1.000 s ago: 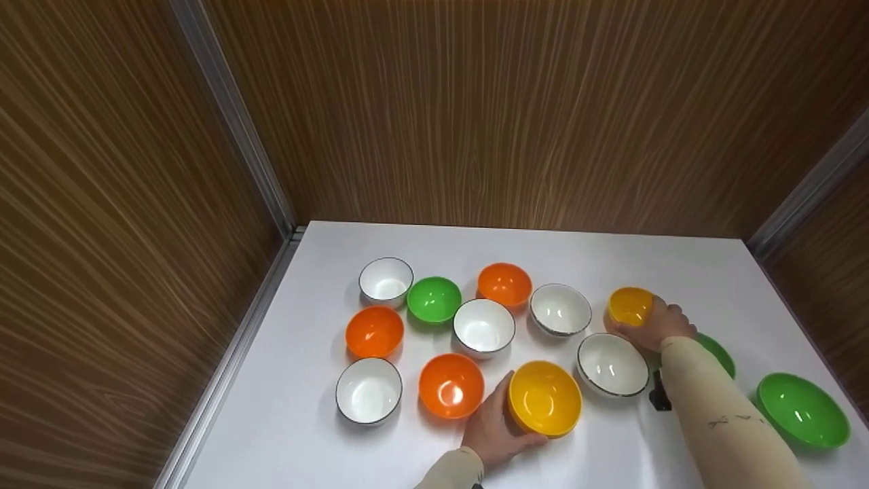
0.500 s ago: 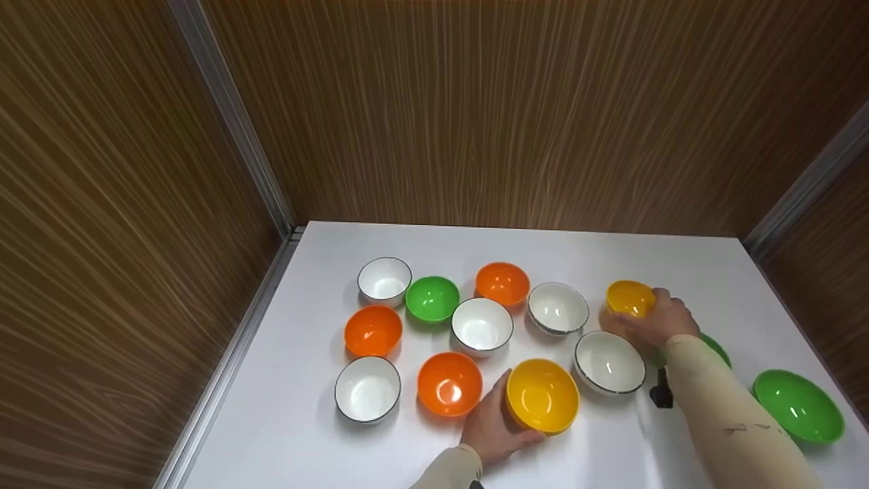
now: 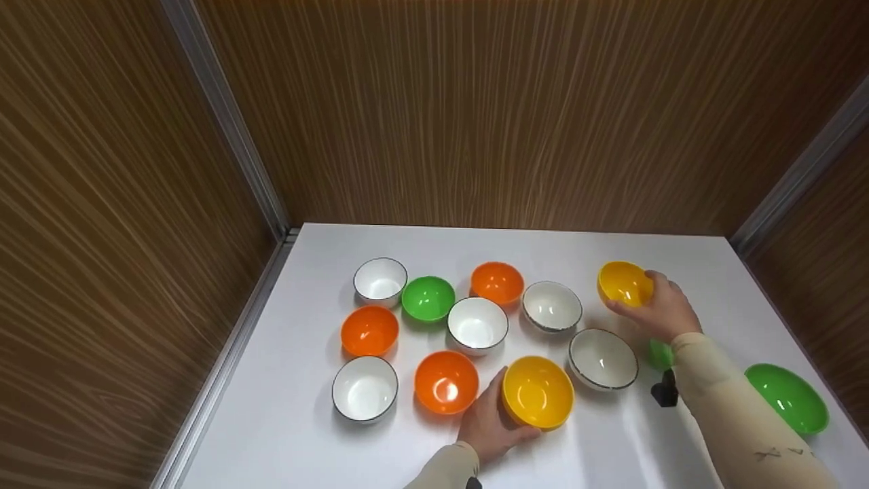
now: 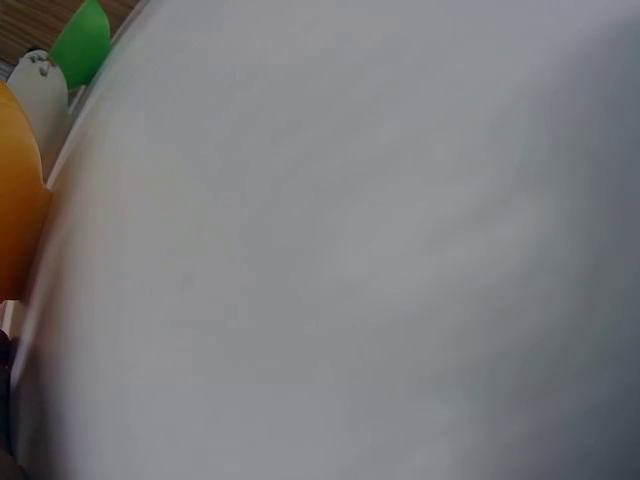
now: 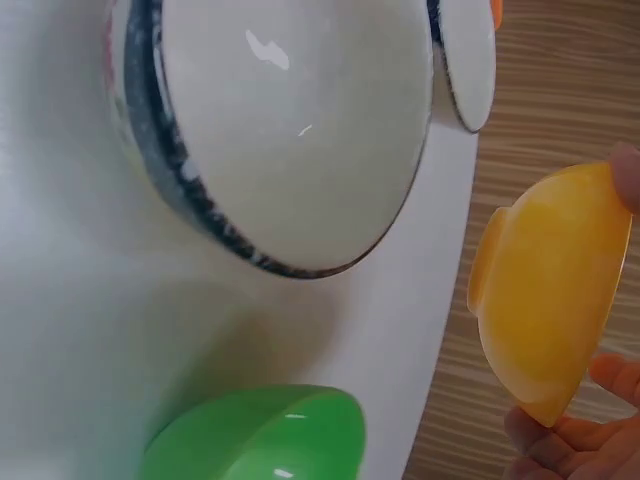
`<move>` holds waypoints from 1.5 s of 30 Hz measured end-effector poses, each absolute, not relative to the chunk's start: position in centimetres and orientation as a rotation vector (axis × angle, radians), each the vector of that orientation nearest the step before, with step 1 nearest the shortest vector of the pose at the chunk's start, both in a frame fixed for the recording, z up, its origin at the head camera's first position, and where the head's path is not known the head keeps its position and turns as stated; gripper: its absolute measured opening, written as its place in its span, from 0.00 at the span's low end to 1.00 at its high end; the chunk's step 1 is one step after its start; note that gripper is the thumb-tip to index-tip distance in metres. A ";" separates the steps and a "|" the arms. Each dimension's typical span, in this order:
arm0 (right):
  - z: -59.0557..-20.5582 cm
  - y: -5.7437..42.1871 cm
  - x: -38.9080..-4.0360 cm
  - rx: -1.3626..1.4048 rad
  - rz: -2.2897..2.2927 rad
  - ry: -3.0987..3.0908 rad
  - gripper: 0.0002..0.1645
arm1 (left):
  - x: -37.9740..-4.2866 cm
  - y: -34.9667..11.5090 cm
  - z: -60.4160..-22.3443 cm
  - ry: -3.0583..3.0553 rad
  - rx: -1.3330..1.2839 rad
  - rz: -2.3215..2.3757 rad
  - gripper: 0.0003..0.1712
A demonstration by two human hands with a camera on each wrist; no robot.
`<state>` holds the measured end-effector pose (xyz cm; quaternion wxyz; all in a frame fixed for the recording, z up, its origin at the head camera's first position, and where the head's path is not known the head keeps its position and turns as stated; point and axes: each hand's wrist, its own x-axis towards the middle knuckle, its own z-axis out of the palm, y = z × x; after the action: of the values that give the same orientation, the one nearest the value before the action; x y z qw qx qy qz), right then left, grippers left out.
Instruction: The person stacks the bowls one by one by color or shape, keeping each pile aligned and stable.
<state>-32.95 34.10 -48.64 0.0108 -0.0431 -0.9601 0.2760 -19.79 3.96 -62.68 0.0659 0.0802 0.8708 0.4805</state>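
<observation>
My right hand [image 3: 665,312] grips a small yellow bowl [image 3: 624,285] by its side, thumb in front and fingers behind. In the right wrist view this bowl [image 5: 550,290] hangs above the table, its foot ring showing. Lower down, my left hand [image 3: 490,424] holds a larger yellow bowl [image 3: 538,392] from its left and near side. A white bowl with a dark rim [image 3: 603,360] stands between the two yellow ones. Partly hidden by my right forearm is a green bowl [image 3: 660,354]. The left wrist view shows mostly white tabletop and the edge of an orange-yellow bowl [image 4: 18,210].
Left of my hands stand orange bowls [image 3: 446,382], several white bowls [image 3: 478,324] and a small green bowl [image 3: 428,299]. A large green bowl [image 3: 787,399] sits at the right. Wood-grain panels [image 3: 475,115] enclose the white table [image 3: 271,407].
My right hand has raised the small yellow bowl and moved it slightly towards the back. My left hand has stayed on the larger yellow bowl. The head view has shifted slightly.
</observation>
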 end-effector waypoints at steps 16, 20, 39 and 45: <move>-46.3 31.3 -30.7 0.257 0.873 -2.852 0.62 | -20.6 4.2 -62.6 2.686 0.267 1.431 0.65; -45.9 29.9 -30.0 0.294 0.882 -2.862 0.62 | -20.7 4.3 -62.6 2.647 0.238 1.433 0.65; -48.4 25.0 -25.8 0.842 0.876 -2.772 0.59 | -20.7 3.6 -62.5 2.565 0.267 1.520 0.63; -49.8 25.0 -25.2 0.943 0.833 -2.697 0.61 | -20.8 3.6 -62.8 2.640 0.324 1.458 0.65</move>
<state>-25.25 25.03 -49.77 0.0826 0.3158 -0.9032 0.2788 -20.79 3.60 -62.78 0.0539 0.1065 0.8691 0.4800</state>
